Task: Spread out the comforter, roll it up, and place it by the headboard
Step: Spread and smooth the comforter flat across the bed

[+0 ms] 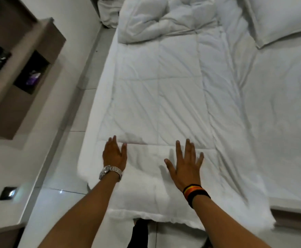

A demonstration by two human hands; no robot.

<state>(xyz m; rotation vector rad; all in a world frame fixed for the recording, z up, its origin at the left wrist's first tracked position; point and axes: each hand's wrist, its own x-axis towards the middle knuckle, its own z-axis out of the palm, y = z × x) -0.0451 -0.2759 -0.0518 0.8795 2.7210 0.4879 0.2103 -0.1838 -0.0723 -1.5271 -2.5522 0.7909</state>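
Since the comforter [160,97] has to go flat before any rolling, both palms are down on its near end, w/ arms reaching out from the foot of the bed [280,108]. It lies as a long folded strip along the bed's left side, running from 6 o'clock up toward 12; the near edge overhangs the foot, and the far end at 12 o'clock is bunched in a crumpled heap, not yet spread. So my read: smoothing stage, roll not begun.

Left hand [114,154] sits at approx 7 o'clock, close to the strip's left edge, fingers extended and near together, thumb out to the side, palm pressing on the fabric, gripping nothing. A metal wristwatch [110,171] is on that wrist. Right hand [185,163] at approx 6 o'clock, nearer the strip's middle seam, fingers splayed wide and straight, thumb pointing left, flat on the quilted surface, also holding nothing. Striped wristbands [195,193] circle that wrist.

Hands set apart like this prob. spread pressure across the strip's width, so creases push outward and forward evenly.

A pillow [280,17] rests at 1–2 o'clock on the bare sheet, apart from the comforter. Tiled floor [71,126] and a wall shelf unit [17,72] lie off at 9–10 o'clock. Headboard isn't in view.
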